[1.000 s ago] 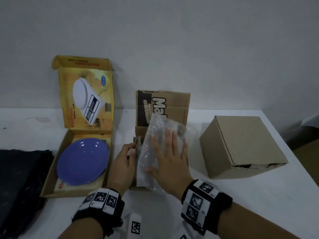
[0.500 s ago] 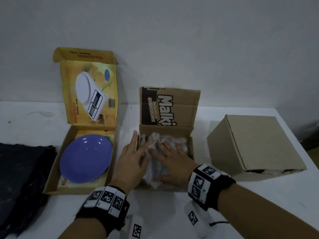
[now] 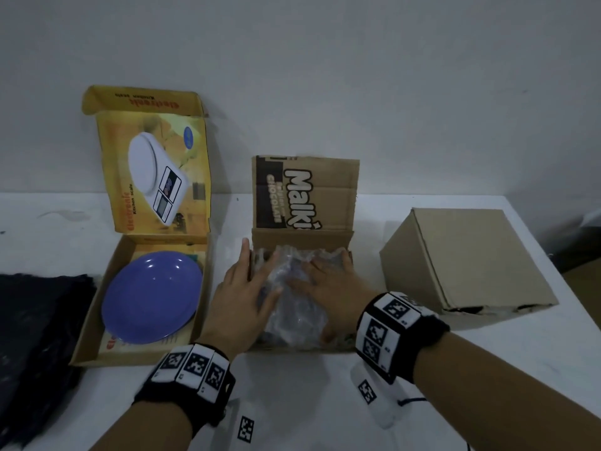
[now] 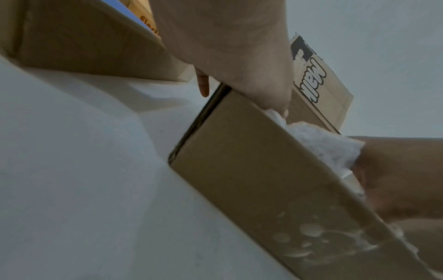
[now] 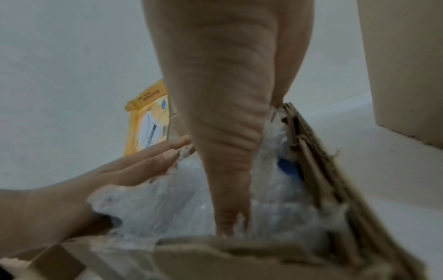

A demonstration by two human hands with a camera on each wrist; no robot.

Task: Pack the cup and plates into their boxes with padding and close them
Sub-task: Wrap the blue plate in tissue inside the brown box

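Note:
The open brown Malkist box [image 3: 302, 239] stands in the middle of the table, its lid flap upright. Clear bubble wrap [image 3: 292, 307] fills it, and something blue [image 5: 286, 167] shows through the wrap. My left hand [image 3: 247, 288] lies flat over the box's left wall and presses the bubble wrap [image 5: 167, 199] with straight fingers. My right hand [image 3: 328, 281] presses the wrap flat from the right. A purple plate [image 3: 151, 296] lies bare in the open yellow kitchen-scale box [image 3: 97, 307] to the left.
A closed plain cardboard box [image 3: 461, 262] stands at the right, near the table's right edge. Black cloth-like material [image 3: 35, 336] lies at the far left. A white wall rises right behind the boxes.
The bubble wrap, held up over the box a second ago, has been pushed down into it. Both hands now lie flat on it; the left moved from the box's wall onto the wrap.

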